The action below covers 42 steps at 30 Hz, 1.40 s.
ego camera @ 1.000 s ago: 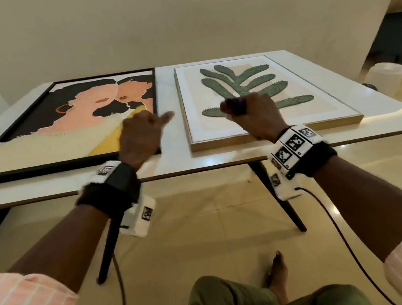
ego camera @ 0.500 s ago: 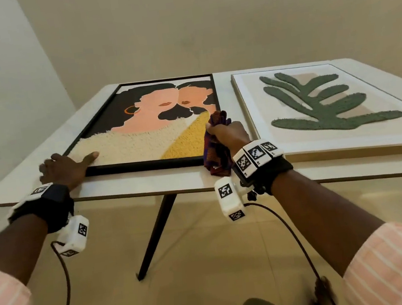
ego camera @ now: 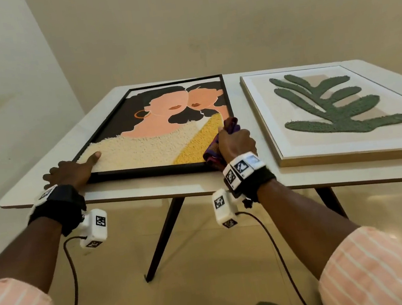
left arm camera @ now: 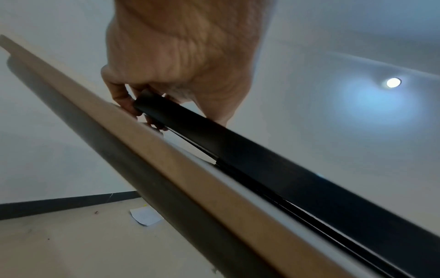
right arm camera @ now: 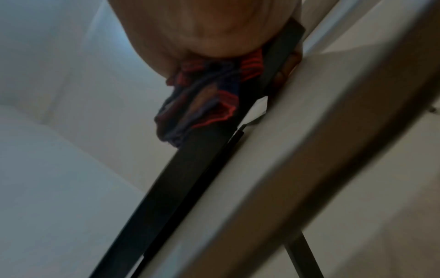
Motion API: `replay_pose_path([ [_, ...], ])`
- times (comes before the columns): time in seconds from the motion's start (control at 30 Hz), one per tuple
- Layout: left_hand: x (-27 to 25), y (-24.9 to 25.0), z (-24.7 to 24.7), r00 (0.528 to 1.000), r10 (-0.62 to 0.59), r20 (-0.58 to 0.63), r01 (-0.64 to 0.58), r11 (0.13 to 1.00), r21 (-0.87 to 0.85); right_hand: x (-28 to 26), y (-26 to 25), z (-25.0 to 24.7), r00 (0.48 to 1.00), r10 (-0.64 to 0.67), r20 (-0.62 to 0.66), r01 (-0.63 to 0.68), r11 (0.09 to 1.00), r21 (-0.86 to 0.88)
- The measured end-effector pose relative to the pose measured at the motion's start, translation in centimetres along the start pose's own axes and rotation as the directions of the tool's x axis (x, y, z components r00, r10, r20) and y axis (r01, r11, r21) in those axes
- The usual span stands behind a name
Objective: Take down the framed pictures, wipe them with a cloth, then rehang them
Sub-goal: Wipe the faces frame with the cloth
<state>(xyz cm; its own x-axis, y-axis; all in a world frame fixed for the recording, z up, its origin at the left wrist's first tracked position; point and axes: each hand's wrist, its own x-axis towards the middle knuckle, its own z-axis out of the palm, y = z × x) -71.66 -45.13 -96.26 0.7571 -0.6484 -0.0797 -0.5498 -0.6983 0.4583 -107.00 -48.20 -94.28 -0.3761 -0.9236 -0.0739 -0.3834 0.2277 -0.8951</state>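
A black-framed portrait picture [ego camera: 161, 132] lies flat on the white table [ego camera: 148, 190]. My left hand [ego camera: 71, 169] grips its near left corner, thumb on the woolly front. In the left wrist view the fingers [left arm camera: 126, 101] curl under the black frame [left arm camera: 262, 159]. My right hand [ego camera: 235, 142] holds a bunched purple-and-red cloth [ego camera: 230, 124] at the near right corner. The right wrist view shows the cloth [right arm camera: 202, 105] squeezed against the frame [right arm camera: 190, 159], with fingertips [right arm camera: 285, 69] under it. A light-framed green leaf picture [ego camera: 329, 109] lies to the right, untouched.
The table stands against a plain beige wall, with a second wall close on the left. Its dark splayed legs [ego camera: 164, 234] stand on a tiled floor. A scrap of white paper [left arm camera: 145, 216] lies on the floor under the table's left end.
My right hand left the leaf picture with the cloth and now sits at the portrait's near right corner. My left hand moved to the near left corner and its thumb slid onto the picture.
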Motion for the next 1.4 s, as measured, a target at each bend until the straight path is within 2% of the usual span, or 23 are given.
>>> replay_pose_path([
  [0.1,-0.5,-0.2,-0.7,0.999,0.018,0.041,-0.017,1.0,-0.024,-0.8,0.8,0.0,0.998,-0.017,-0.06,0.016,0.999,-0.03],
  [0.2,-1.5,-0.6,-1.3,0.998,-0.009,0.06,0.016,0.993,-0.114,-1.3,1.7,-1.0,0.995,-0.03,-0.091,0.027,0.999,-0.028],
  [0.33,-2.6,-1.8,-2.0,0.998,-0.024,0.064,0.035,0.982,-0.184,-2.6,3.6,-4.3,0.988,-0.073,-0.135,0.073,0.997,-0.006],
  [0.4,-3.7,-2.2,-2.0,0.987,-0.011,0.16,0.057,0.956,-0.289,-3.5,5.3,-6.2,0.977,-0.103,-0.186,0.108,0.994,0.014],
  [0.47,-5.4,-2.0,-1.9,0.947,0.07,0.314,0.092,0.876,-0.474,-4.1,7.2,-7.8,0.96,-0.141,-0.241,0.16,0.985,0.059],
  [0.53,-7.3,-1.5,-1.0,0.954,0.089,0.285,0.091,0.821,-0.563,-5.3,9.2,-9.7,0.944,-0.153,-0.293,0.185,0.979,0.085],
  [0.6,-10.4,-0.6,-0.1,0.991,0.031,0.13,0.04,0.857,-0.513,-6.5,11.4,-11.9,0.928,-0.152,-0.341,0.208,0.969,0.133],
  [0.63,-12.2,-0.3,0.6,0.998,0.041,0.052,-0.013,0.892,-0.451,-7.1,12.7,-13.2,0.917,-0.151,-0.37,0.218,0.965,0.147],
  [0.67,-14.4,0.1,1.7,0.996,0.094,0.011,-0.082,0.912,-0.401,-7.9,14.3,-14.8,0.904,-0.152,-0.399,0.229,0.961,0.153],
  [0.77,-20.9,0.2,4.7,0.983,0.181,-0.006,-0.17,0.914,-0.368,-9.5,19.4,-19.0,0.873,-0.164,-0.46,0.259,0.954,0.15],
  [0.87,-26.4,0.2,8.6,0.99,0.14,0.014,-0.123,0.913,-0.388,-11.2,24.2,-23.5,0.857,-0.138,-0.497,0.228,0.965,0.126],
  [0.93,-29.9,-0.2,11.2,0.984,0.172,0.057,-0.141,0.926,-0.349,-12.7,27.2,-26.4,0.847,-0.136,-0.513,0.216,0.971,0.1],
  [1.03,-35.0,-0.9,14.1,0.974,0.21,0.084,-0.161,0.904,-0.396,-14.8,31.1,-29.9,0.833,-0.125,-0.539,0.188,0.98,0.063],
  [1.07,-36.7,-1.1,14.8,0.978,0.183,0.105,-0.12,0.891,-0.437,-15.5,32.3,-31.0,0.826,-0.119,-0.55,0.18,0.982,0.058],
  [1.13,-39.5,-1.6,16.0,0.985,0.084,0.149,0.003,0.862,-0.507,-16.4,34.3,-32.2,0.811,-0.109,-0.574,0.163,0.986,0.043],
  [1.17,-40.7,-2.0,17.0,0.984,0.071,0.162,0.021,0.862,-0.506,-17.0,35.5,-32.6,0.801,-0.104,-0.589,0.15,0.988,0.03],
  [1.4,-43.9,-3.4,19.7,0.985,0.047,0.169,0.05,0.85,-0.525,-18.2,40.2,-33.2,0.79,0.013,-0.613,0.036,0.997,0.068],
])
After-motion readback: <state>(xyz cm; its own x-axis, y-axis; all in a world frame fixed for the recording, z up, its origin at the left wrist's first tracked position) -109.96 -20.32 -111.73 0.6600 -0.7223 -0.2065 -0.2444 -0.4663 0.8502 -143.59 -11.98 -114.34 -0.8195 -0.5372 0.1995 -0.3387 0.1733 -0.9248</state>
